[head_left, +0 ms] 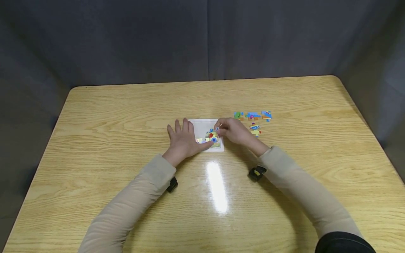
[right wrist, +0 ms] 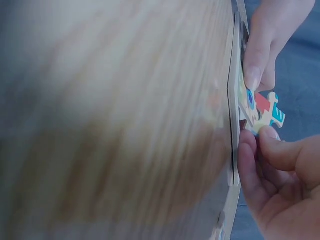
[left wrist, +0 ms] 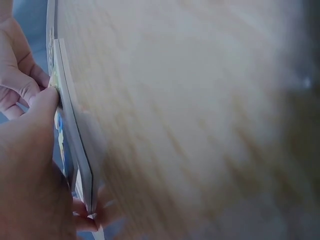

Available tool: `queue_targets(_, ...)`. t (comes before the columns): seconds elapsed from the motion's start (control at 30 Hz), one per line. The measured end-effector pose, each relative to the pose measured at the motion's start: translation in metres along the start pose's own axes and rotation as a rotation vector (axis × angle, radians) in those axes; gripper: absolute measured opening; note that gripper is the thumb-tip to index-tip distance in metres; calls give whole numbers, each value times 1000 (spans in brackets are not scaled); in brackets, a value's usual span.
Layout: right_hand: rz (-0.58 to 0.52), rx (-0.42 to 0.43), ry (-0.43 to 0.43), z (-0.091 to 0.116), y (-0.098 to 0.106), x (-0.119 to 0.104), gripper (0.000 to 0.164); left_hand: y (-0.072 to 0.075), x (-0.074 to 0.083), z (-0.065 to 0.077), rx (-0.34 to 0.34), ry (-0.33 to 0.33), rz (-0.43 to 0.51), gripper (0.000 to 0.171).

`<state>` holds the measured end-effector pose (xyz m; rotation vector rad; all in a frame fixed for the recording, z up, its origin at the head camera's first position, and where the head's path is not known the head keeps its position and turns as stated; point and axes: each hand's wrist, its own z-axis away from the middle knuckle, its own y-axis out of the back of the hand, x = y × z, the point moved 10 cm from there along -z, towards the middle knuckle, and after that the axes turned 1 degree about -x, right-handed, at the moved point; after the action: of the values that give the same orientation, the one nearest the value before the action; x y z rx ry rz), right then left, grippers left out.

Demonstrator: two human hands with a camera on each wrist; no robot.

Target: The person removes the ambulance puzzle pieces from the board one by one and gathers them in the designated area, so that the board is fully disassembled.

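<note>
A white-bordered jigsaw puzzle board (head_left: 200, 127) lies flat near the table's middle, with several colourful pieces along its near side. My left hand (head_left: 184, 143) is spread over the board's left part, and its thumb presses on the pieces at the near right. With thumb and fingers my right hand (head_left: 235, 131) pinches a puzzle piece (right wrist: 263, 106) at the board's right side. In the right wrist view this piece stands tilted up from the board, showing red, yellow and teal. The right hand's fingers hide part of it in the head view.
Several loose puzzle pieces (head_left: 253, 115) lie right of the board, with a yellow puzzle piece (head_left: 256, 133) closer to the right hand. The wooden table (head_left: 126, 116) reaches a dark curtain (head_left: 142, 42) at the back. Black wrist devices hang beneath both forearms.
</note>
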<state>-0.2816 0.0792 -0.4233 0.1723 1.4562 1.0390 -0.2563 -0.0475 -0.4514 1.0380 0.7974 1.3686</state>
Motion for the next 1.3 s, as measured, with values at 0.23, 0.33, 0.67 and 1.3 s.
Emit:
queue_targets(0.23, 30, 14, -12, -2, -3, 1, 11, -1, 0, 1, -13, 1, 4, 115)
queue_targets(0.33, 27, 13, -20, -2, -4, 3, 11, -1, 0, 2, -14, 3, 5, 115)
queue_targets(0.67, -101, -116, -79, -5, -8, 12, 21, 0, 1, 1, -5, 1, -6, 115)
queue_targets(1.3, -63, -145, -47, -13, -6, 8, 15, -1, 1, 1, -16, 4, 4, 116)
